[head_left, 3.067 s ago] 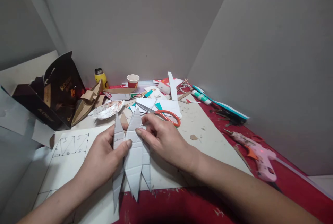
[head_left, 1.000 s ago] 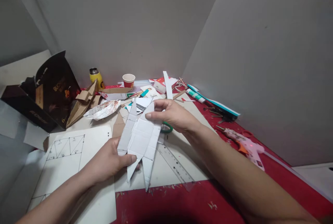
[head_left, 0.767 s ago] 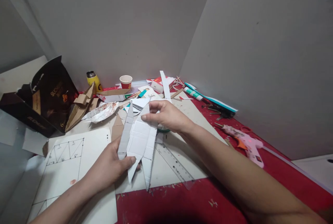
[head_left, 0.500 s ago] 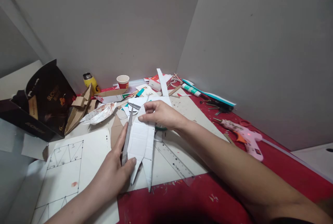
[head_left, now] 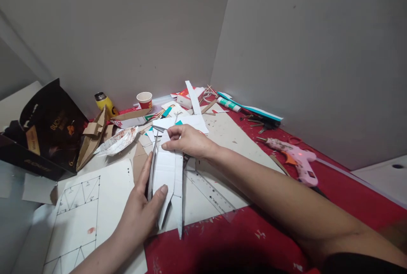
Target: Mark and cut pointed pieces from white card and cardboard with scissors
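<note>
Here the left hand clamps the near half of the white card cut-out, thumb on top, steadying it above the surface. The right hand pinches its far tip, seemingly to bend the side flap along a scored line; the clear ruler lies just beside.

Ruler partly hidden — box lettering blurred

place: home craft corner | evidence: glue gun, cardboard scraps, ruler, red table
</note>
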A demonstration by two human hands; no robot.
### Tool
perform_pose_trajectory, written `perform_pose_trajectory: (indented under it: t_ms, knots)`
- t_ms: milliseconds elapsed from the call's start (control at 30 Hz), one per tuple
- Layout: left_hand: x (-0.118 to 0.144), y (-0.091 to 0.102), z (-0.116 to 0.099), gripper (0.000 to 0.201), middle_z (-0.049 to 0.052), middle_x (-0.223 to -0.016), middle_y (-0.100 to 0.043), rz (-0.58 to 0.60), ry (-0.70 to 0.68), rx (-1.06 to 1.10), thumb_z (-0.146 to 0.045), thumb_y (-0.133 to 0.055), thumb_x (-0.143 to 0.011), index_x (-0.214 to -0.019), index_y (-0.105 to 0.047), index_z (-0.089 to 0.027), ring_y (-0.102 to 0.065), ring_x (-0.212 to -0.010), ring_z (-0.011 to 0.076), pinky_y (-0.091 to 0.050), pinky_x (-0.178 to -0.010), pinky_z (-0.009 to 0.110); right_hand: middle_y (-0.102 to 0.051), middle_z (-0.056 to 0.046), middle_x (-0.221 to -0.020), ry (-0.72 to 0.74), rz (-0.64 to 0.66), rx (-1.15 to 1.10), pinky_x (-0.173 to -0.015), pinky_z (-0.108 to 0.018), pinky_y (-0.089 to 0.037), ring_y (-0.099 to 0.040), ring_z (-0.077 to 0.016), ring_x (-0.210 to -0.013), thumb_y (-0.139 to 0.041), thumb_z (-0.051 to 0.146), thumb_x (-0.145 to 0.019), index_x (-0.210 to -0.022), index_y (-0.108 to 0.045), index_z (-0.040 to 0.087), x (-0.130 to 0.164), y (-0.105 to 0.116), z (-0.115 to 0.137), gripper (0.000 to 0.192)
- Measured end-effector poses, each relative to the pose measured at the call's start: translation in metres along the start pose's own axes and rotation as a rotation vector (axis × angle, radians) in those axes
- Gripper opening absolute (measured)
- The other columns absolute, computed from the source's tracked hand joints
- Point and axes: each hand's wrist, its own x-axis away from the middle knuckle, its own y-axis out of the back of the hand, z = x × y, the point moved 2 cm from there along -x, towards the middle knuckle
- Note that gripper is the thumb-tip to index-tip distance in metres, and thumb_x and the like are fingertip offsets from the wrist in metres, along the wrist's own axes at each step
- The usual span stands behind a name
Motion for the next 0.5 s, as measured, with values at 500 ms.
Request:
perform_pose_trajectory:
  t_ms: [500]
  knots:
    - [-0.0024,0.0025,-0.0045,0.077,0.002,-0.163,-0.025,-0.015,0.028,0.144,-0.033,-0.063,-0.089,-0.156,-0.023,-0.029,-0.017,-0.150,0.0231,-0.023,-0.119,0.036,-0.048,0.008,-0.053,0.058,-0.004,-0.069,-0.049,-0.021,-0.034,-0.044,-0.0088,-0.052,-0.073,0.019,-0.063,-0.058,-0.051,0.019,0.0019,-0.0011,0.0040,0.023]
